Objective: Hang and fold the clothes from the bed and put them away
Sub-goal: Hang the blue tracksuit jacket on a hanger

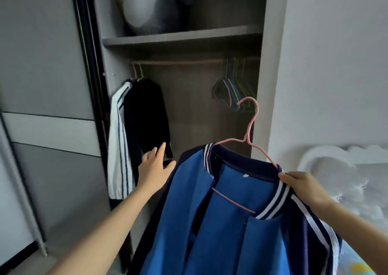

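HALFWAY TO THE RAIL: A person's right hand (302,187) pinches the striped collar of a blue jacket (210,222), fingers curled over the cloth at the shoulder of the pink hanger (249,128) that carries it. The jacket is held up before the lower right of the open wardrobe (270,65), its hook upright and caught on nothing. The left hand (154,169), fingers straight, spread and holding nothing, reaches in toward the hem of a dark garment (147,111); whether it touches the cloth cannot be told.

That garment and a white striped one (119,140) hang at the left end of the rail (180,61), a bunch of bare hangers (233,90) crowds the right end, and the stretch between them is open. Above the rail a shelf (182,37) holds a grey bundle (151,6).

The job looks partly done: two pieces are hung, a third is on its hanger but not yet on the rail, and no folded clothes show. What remains on the bed is out of view; only a white shape at the right edge may belong to it.

Both arms stretch forward, the left rising from the lower left with the back of the hand showing, the right coming in from the lower right, knuckles up
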